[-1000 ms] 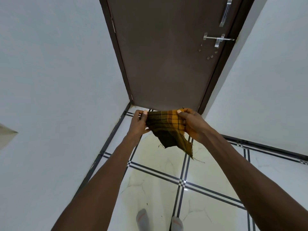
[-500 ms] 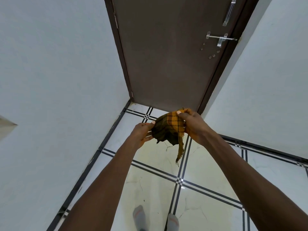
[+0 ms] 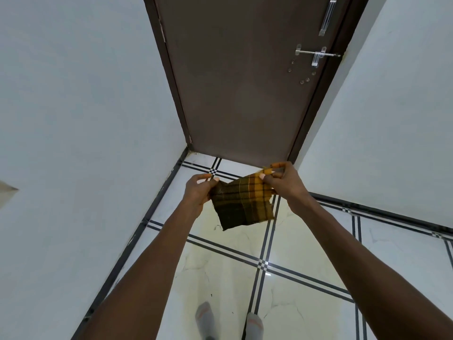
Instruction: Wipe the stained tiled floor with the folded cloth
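Observation:
A yellow and dark plaid cloth [image 3: 242,204] hangs in the air between both hands, folded into a small flat square. My left hand [image 3: 199,190] pinches its upper left corner. My right hand [image 3: 282,180] pinches its upper right edge, slightly higher. Below them lies the white tiled floor [image 3: 306,303] with black double lines, and a yellowish stain [image 3: 235,244] spreads over the tiles under the cloth.
A closed brown door [image 3: 240,77] with a metal latch [image 3: 316,55] stands straight ahead. White walls close in on the left [image 3: 73,119] and right [image 3: 397,119]. My two grey-socked feet [image 3: 203,317] stand on the tiles at the bottom.
The cloth, loose and bunched half a second ago, is now folded into a flat square stretched between both hands. My left hand has shifted to its upper left corner.

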### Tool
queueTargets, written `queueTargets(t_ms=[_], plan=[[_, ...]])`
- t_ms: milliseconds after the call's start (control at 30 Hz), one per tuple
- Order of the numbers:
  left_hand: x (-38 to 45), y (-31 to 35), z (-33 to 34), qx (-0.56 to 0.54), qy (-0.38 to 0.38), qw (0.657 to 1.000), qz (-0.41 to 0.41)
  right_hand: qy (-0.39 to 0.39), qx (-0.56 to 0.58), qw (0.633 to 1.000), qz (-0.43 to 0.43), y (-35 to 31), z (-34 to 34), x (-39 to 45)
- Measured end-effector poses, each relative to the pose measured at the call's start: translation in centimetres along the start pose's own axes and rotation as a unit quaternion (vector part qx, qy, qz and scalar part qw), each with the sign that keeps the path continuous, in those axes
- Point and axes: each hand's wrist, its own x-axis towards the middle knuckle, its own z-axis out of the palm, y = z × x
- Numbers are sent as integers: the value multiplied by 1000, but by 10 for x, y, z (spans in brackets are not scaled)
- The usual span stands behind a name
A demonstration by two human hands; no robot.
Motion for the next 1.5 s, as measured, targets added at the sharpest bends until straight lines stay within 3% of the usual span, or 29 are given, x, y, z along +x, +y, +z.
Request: queueTargets(t_ms=[200, 400, 600, 733, 867, 967, 1067, 1167, 1233, 1367, 1500], plan=[[-11, 17, 1, 79, -20, 984, 159, -63, 7, 998, -2, 6, -24, 10], [-17, 31, 7, 177, -57, 957, 224, -63, -123, 987, -85, -8, -34, 11], [-22, 39, 21, 358, -75, 885, 289, -33, -306, 936, -171, -12, -39, 12], [-19, 36, 28, 452, -60, 831, 319, -16, -335, 920, -203, -8, -43, 13], [-18, 35, 29, 472, -21, 808, 352, 3, -350, 908, -230, -7, -49, 11], [-21, 40, 24, 422, -32, 832, 358, -6, -296, 928, -227, -13, -60, 3], [-32, 56, 16, 273, -78, 896, 343, -93, -69, 981, -159, -21, -73, -11], [-43, 67, 25, 175, -137, 914, 341, -165, 112, 976, -83, -18, -71, -8], [-40, 62, 34, 206, -138, 912, 326, -162, 131, 977, -48, -11, -60, 1], [-24, 32, 41, 306, -84, 921, 228, -123, 32, 992, -4, 7, -40, 9], [-16, 13, 41, 218, -46, 970, 93, -143, 24, 989, 25, 22, -42, 11]])
